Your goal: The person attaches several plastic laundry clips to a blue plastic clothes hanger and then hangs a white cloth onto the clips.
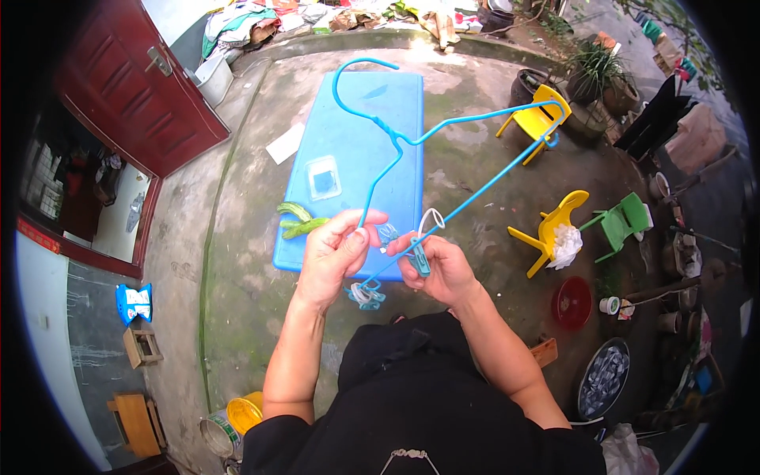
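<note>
A blue clothes hanger (pixel 491 184) is held up over the low blue table, its hook toward the far side. My left hand (pixel 336 252) is closed on the hanger's left arm, thumb and fingers pinching it. My right hand (pixel 448 273) grips a blue clothespin (pixel 419 258) at the bottom bar. A white ring (pixel 433 214) at the clothespin's top loops around the bar. Several more clips (pixel 366 296) hang bunched at the hanger's near-left corner, below my left hand. Some clear bluish clips (pixel 387 234) show between my hands, partly hidden.
The blue table (pixel 364 103) bears a clear plastic box (pixel 324 178) and green cucumbers (pixel 294 210). Yellow chairs (pixel 558 226), a green chair (pixel 621 222) and a red basin (pixel 571 303) stand at right. A red door (pixel 134 79) is open at left; a yellow bucket (pixel 245 412) stands near.
</note>
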Tool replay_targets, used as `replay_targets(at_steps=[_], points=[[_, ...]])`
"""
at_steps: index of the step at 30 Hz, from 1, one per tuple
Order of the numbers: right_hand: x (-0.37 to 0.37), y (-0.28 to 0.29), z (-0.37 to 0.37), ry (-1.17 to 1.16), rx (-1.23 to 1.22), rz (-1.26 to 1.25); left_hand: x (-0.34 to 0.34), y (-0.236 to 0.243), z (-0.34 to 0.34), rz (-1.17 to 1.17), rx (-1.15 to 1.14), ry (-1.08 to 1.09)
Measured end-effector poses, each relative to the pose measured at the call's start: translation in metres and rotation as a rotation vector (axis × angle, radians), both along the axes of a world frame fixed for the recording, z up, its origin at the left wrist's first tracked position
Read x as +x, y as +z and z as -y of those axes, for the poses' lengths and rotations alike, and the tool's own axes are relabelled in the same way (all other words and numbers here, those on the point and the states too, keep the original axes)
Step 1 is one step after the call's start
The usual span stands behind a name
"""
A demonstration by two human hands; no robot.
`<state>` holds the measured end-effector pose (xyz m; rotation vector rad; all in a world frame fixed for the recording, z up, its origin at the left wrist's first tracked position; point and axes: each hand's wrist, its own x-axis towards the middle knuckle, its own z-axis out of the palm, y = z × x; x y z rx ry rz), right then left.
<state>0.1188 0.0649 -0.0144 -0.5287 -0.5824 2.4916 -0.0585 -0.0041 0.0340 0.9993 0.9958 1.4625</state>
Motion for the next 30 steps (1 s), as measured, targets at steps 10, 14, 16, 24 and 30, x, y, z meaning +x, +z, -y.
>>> replay_targets(at_steps=[10, 14, 16, 24, 30], points=[[0.016, 0.026, -0.003, 0.127, 0.554, 0.402, 0.008, -0.012, -0.001, -0.197, 0.070, 0.182], [0.015, 0.029, 0.002, 0.197, 0.782, 0.549, 0.018, -0.009, -0.002, -0.074, 0.065, 0.110], [0.016, 0.032, 0.003, 0.206, 0.736, 0.555, 0.020, -0.004, -0.002, -0.022, 0.049, 0.066], [0.015, 0.038, 0.000, 0.239, 0.325, 0.322, 0.022, -0.009, -0.005, -0.253, 0.094, 0.049], [0.018, 0.024, 0.017, -0.281, 0.154, 0.212, 0.027, -0.016, -0.013, -0.180, 0.025, 0.211]])
